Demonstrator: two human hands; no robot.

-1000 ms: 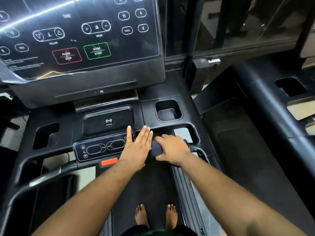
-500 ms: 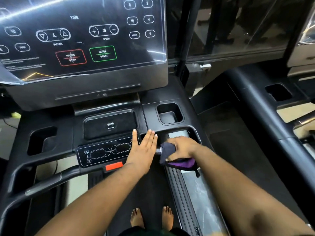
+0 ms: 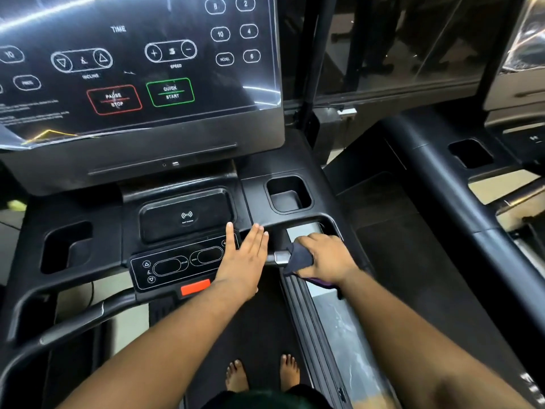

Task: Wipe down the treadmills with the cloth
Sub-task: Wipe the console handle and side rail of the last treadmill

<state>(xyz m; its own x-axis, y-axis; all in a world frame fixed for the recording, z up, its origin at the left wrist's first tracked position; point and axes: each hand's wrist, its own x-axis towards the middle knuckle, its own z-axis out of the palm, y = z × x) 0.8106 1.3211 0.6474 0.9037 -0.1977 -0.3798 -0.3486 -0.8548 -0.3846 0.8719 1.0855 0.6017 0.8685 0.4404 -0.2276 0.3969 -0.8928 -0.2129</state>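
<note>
- Nearest the camera, the person's bare feet stand on the running belt, both forearms stretched forward to the front of the treadmill.
- The right hand is clenched around the dark cloth, which is wrapped over the front handlebar. A second ago this hand and the cloth sat further left along the bar, almost against the other hand; now they have slid outward to the right, baring a short silver stretch of bar between the two hands.
- A purple fold of the cloth hangs below the right wrist.
- The left hand lies flat with straight fingers, grasping nothing, resting at the right end of the small control panel; it has hardly shifted.
- Judged from this, the wipe is working outward along the right side of the bar; the inner part looks done, the outer bend is next.
- Further off, the charging pad, cup holder and big console screen are untouched by either hand.
</note>
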